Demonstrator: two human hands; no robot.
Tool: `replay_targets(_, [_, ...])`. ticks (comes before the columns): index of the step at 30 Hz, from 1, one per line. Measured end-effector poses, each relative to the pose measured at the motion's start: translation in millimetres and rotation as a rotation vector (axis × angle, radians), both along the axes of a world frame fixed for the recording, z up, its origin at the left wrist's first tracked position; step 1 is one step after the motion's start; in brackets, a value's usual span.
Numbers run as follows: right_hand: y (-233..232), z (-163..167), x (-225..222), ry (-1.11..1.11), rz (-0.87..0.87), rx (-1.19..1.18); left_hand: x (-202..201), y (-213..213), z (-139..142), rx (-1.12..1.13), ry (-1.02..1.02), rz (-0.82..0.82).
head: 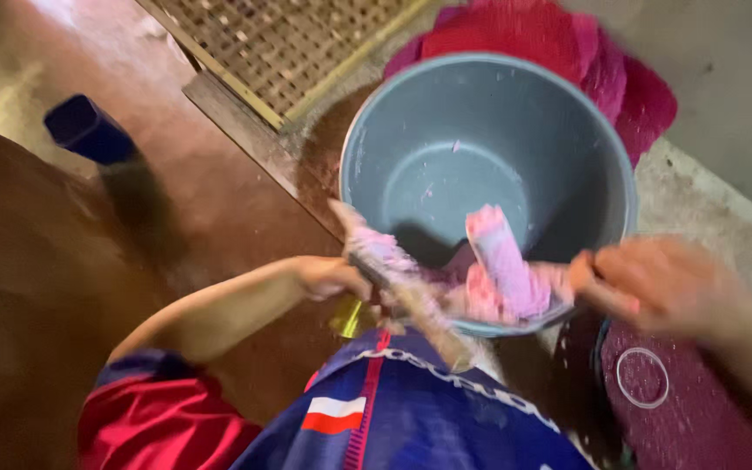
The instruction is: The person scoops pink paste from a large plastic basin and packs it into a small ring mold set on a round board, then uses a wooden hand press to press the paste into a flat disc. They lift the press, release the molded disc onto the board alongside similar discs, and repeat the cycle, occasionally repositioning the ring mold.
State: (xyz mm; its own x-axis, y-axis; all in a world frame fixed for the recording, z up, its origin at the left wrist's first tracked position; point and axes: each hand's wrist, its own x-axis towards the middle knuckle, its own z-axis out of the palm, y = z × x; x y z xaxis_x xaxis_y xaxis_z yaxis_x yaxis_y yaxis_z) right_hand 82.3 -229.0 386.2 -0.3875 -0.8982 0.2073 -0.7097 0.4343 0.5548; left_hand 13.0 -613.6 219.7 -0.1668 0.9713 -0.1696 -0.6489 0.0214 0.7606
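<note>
A wet pink cloth [493, 270] is stretched over the near rim of a grey plastic bucket [489, 165]. It is pale pink with deeper pink patches, twisted into a thick rope along its length, and one fold stands up in a short roll just inside the bucket. The picture is blurred, so its weave cannot be made out.

The left hand [328, 277] is clenched around the left end of the cloth, just outside the bucket's rim, with a tail of fabric sticking up past the fingers. The right hand [654, 283] grips the right end at the opposite side of the rim, fingers closed on it.

The bucket is otherwise empty inside, with a few pale flecks on its wall. It stands on a wet concrete floor [724, 218]. Behind it lies a heap of red and magenta cloth [567, 43]. A woven bamboo mat [289, 39] lies at the top, and a dark blue container [89, 130] stands on the brown floor at the left. A maroon basin [698, 409] sits at the lower right.
</note>
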Motion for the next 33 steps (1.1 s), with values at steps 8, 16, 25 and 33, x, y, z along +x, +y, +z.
replay_targets(8, [-48.6, -66.8, -36.3, -0.489, -0.414, -0.570, 0.5, 27.5, -28.6, -0.069, 1.022, 0.850])
replay_targets(16, [-56.8, -192.5, -41.7, -1.060, -0.933, 0.083, 25.8, 62.1, -18.9, -0.352, 0.942, 1.247])
replay_targets(25, [0.0, -112.9, -39.2, -0.952, -1.171, 0.225, 33.3, 93.2, -4.7, -0.542, 1.177, 1.370])
replay_targets(33, [-37.9, -134.2, 0.5, -1.112, -1.032, 0.199, 37.4, 97.8, -6.6, -0.638, 0.980, 1.415])
